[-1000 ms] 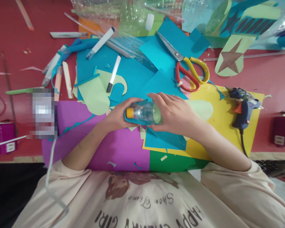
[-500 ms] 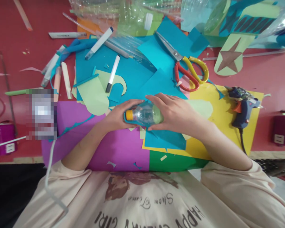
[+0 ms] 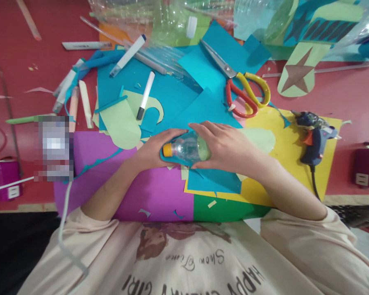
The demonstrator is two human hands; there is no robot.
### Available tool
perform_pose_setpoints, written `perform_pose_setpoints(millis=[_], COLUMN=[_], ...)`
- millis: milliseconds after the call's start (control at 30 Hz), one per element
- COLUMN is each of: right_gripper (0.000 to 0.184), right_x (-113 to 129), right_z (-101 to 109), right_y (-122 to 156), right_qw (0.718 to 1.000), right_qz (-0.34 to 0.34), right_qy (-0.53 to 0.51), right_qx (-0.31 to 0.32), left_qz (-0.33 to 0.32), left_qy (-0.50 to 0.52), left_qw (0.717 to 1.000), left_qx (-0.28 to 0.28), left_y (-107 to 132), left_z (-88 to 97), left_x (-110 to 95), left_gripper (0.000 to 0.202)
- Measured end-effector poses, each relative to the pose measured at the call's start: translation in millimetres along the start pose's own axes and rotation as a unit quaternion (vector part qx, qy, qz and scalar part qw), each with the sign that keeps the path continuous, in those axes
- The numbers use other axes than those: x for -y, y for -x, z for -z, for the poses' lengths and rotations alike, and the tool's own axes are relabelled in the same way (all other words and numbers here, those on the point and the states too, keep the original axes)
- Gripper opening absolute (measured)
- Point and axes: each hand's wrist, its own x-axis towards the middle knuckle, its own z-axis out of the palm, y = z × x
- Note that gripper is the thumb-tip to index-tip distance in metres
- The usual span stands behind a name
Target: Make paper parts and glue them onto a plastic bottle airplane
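A clear plastic bottle [image 3: 186, 148] with a yellow cap lies on its side between my hands, cap toward the left. My right hand [image 3: 224, 145] is wrapped round its base end, where pale green paper shows. At the cap end, my left hand [image 3: 153, 149] curls round a strip of blue paper [image 3: 163, 160] that lies along the bottle's neck side. Some of the left fingers are hidden behind the bottle and paper. Beneath my hands is a sheet of blue paper [image 3: 215, 180], with a pale green rounded cutout [image 3: 260, 139] just right of my right hand.
Scissors [image 3: 230, 73] with red and yellow handles lie beyond my hands. A glue gun [image 3: 315, 143] rests at the right on yellow card [image 3: 285, 172]. Markers [image 3: 146, 96] and scraps spread at the left, near a blurred-out device [image 3: 53, 147] with a white cable. Clear plastic bottles stand along the back.
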Motion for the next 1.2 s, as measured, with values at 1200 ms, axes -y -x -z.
perform_pose_setpoints(millis=[1200], right_gripper=[0.058], right_x=[2.9], right_z=[-4.3], right_y=[-1.7], right_qw=[0.999], right_qz=[0.008], right_qy=[0.040], right_qx=[-0.023], left_qz=[0.024], left_qy=[0.021], left_qw=[0.999], left_qx=[-0.015], left_y=[-4.9], left_z=[-3.3], left_x=[-7.3], left_gripper=[0.073])
